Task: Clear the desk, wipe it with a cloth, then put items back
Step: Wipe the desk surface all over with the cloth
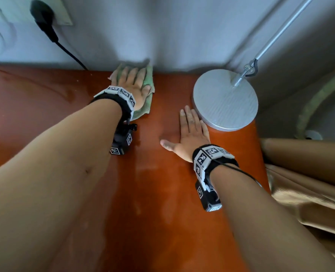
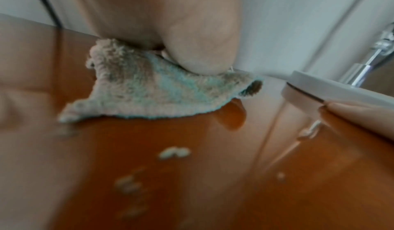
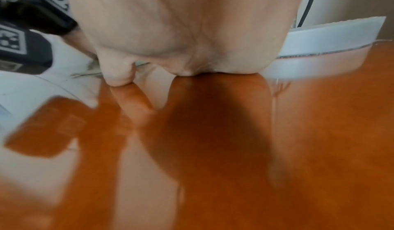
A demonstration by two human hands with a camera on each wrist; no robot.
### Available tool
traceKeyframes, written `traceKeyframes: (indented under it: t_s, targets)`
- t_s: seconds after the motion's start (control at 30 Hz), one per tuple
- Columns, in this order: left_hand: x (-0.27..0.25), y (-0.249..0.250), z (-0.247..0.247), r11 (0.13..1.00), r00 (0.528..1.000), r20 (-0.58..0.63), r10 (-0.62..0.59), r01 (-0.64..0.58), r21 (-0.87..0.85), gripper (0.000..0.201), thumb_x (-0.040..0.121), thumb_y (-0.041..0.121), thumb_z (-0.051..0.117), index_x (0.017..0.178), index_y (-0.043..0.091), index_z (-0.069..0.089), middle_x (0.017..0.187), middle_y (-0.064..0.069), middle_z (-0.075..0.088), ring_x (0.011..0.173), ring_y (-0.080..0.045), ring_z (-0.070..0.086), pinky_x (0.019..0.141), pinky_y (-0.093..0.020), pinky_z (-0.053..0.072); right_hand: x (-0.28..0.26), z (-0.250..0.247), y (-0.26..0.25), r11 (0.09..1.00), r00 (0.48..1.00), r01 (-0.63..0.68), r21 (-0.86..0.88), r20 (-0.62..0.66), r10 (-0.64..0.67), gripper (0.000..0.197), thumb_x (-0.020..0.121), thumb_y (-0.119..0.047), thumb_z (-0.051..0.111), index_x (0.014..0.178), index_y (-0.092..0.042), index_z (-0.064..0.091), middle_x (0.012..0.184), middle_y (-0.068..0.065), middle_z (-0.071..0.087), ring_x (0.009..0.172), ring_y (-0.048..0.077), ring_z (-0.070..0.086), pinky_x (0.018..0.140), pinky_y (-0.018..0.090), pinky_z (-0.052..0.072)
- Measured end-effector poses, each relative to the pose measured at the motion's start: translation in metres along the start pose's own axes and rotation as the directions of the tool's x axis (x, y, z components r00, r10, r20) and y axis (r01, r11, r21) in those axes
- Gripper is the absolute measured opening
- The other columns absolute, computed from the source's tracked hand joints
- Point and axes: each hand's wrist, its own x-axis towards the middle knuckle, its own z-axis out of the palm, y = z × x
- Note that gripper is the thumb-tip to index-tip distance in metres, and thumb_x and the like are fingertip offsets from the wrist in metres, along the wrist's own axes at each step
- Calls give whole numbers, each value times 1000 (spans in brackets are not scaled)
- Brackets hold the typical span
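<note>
A green and beige cloth (image 1: pixel 147 89) lies on the glossy orange-brown desk (image 1: pixel 158 193) at its far edge by the wall. My left hand (image 1: pixel 131 83) presses flat on the cloth with straight fingers. In the left wrist view the cloth (image 2: pixel 149 95) bunches under the heel of my palm (image 2: pixel 192 48). My right hand (image 1: pixel 190 130) rests flat on the desk, fingers spread, just left of the lamp's round silver base (image 1: pixel 225 99). In the right wrist view the palm (image 3: pixel 192 40) lies on the wood beside the lamp base (image 3: pixel 332 36).
The lamp's metal arm (image 1: pixel 280 30) rises to the upper right. A black plug and cable (image 1: pixel 45 18) hang on the wall at the far left. Small pale crumbs (image 2: pixel 175 152) dot the desk near the cloth. Golden-brown fabric (image 1: pixel 310 183) lies past the desk's right edge.
</note>
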Motion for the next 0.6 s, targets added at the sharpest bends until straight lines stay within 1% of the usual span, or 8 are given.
traceKeyframes:
  t_s: [0.1, 0.2, 0.27, 0.33, 0.4, 0.47, 0.53, 0.6]
  targets:
    - [-12, -29, 3, 997, 997, 17, -77, 78, -27, 62, 98, 49, 17, 153, 24, 2, 160, 0, 5, 147, -27, 1, 119, -46, -2, 2, 1, 0, 1000, 1000, -8, -18, 9, 8, 106, 82, -82, 26, 150, -18, -25, 153, -4, -38, 142, 11, -31, 118, 37, -12]
    - [-26, -53, 4, 990, 991, 39, -129, 131, -45, 63, 98, 50, 16, 153, 24, 0, 161, -1, 2, 147, -27, 0, 119, -47, -4, 3, 3, 1, 999, 1000, -17, -36, 5, 17, 106, 81, -83, 25, 150, -19, -25, 154, -4, -38, 143, 11, -30, 119, 37, -12]
    - [-39, -56, 7, 982, 982, 61, -180, 183, -42, 63, 98, 50, 15, 153, 23, -1, 161, -2, -1, 147, -28, -4, 118, -48, -5, 5, 5, 0, 998, 1000, -27, -62, -12, 27, 106, 81, -83, 23, 150, -18, -25, 155, -2, -35, 144, 13, -28, 120, 38, -10]
    - [-56, -42, 6, 976, 975, 78, -210, 213, -34, 62, 99, 49, 13, 153, 23, -3, 161, -2, -5, 147, -29, -8, 117, -51, -6, 6, 6, -3, 997, 999, -45, -66, -19, 44, 107, 81, -83, 24, 150, -17, -24, 156, -2, -33, 145, 14, -26, 121, 39, -8]
    - [-73, -17, 3, 982, 975, 126, -182, 186, -25, 62, 99, 50, 10, 152, 24, -8, 160, -2, -11, 146, -31, -12, 116, -53, -9, 5, 5, -5, 997, 998, -61, -54, -19, 60, 107, 82, -82, 26, 151, -17, -23, 156, -2, -33, 145, 14, -26, 121, 39, -7]
    - [-89, 11, 0, 995, 982, 164, -98, 98, 6, 62, 98, 51, 7, 151, 25, -14, 159, -2, -18, 145, -31, -16, 115, -52, -13, 5, 4, -6, 996, 997, -71, -51, -25, 69, 106, 82, -81, 28, 151, -17, -22, 157, -2, -32, 145, 14, -25, 121, 38, -8]
    - [-103, 32, 2, 1000, 983, 183, 5, -6, 5, 63, 98, 52, 6, 151, 25, -14, 158, -1, -20, 145, -30, -19, 115, -52, -14, 4, 5, -7, 997, 997, -68, -48, -40, 66, 105, 83, -80, 28, 152, -16, -19, 157, -2, -31, 146, 14, -24, 121, 38, -7]
    - [-111, 35, 8, 998, 981, 182, 65, -61, -23, 63, 98, 53, 8, 151, 26, -13, 159, 0, -19, 145, -28, -20, 116, -49, -13, 3, 7, -7, 997, 996, -68, -47, -64, 65, 104, 84, -80, 28, 152, -16, -18, 158, -2, -29, 146, 14, -23, 121, 38, -7]
